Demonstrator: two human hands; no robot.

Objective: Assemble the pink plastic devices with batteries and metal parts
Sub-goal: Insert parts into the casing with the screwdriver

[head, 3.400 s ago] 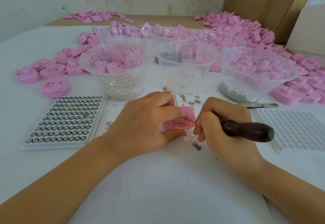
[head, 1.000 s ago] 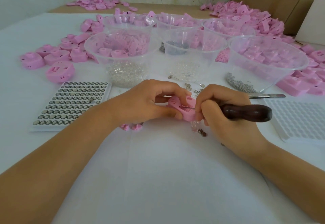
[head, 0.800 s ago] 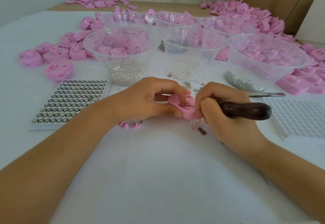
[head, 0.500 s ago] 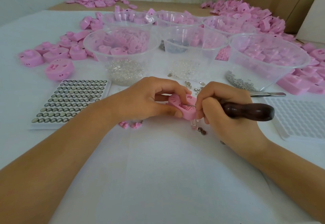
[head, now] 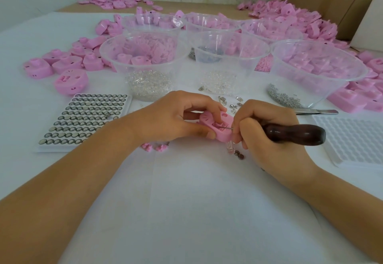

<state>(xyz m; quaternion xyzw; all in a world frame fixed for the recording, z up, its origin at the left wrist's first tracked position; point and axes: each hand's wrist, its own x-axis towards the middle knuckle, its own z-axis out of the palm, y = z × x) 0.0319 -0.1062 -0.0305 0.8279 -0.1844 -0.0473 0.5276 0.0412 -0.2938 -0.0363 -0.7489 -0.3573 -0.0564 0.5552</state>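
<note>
White cloth covers our table [head: 186,201], and over it our left grip [head: 174,116] closes round a rounded pink plastic device shell [head: 215,128], thumb on the near edge, fingers over the far one, tilting its open side up so we can work inside. Our right grip [head: 267,137] wraps a dark wooden-handled awl [head: 294,134] low near the thin steel point, which rests in the shell's slot, probably seating a contact. Small loose metal clips [head: 230,102] lie just beyond both grips; a white tray of button batteries [head: 87,118] waits left of the left grip.

Near cloth [head: 186,201] bare; bowls [head: 116,64] block far reach; battery tray [head: 87,148] left, white tray [head: 352,139] right.
</note>
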